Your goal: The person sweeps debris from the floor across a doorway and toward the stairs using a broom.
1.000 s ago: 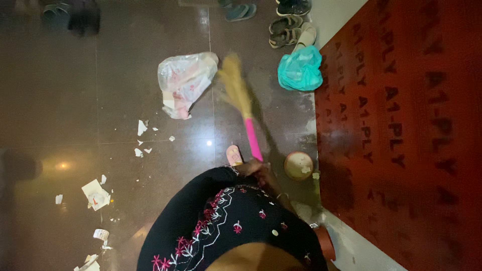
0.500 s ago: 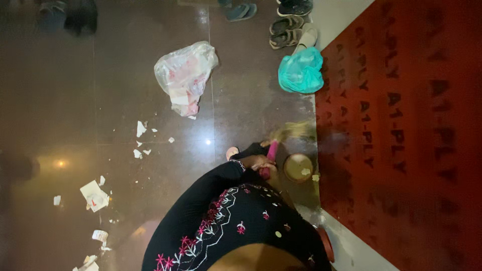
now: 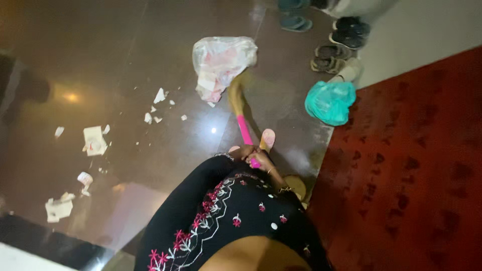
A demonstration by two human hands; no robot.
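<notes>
Her right hand (image 3: 253, 153) had its fingers wrapped tight round the pink-handled broom (image 3: 240, 108), bristles pushed against the clear plastic bag (image 3: 221, 62); left hand hidden.

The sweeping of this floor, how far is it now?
Done: nothing looks gathered into a pile. In hand: a hand grips the pink handle of the broom, whose bristles reach the clear plastic bag; which hand it is I cannot tell. Left: paper scraps near the bag, and more scraps spread over the dark floor on the left side. The green bag sits by the red carpet.
</notes>
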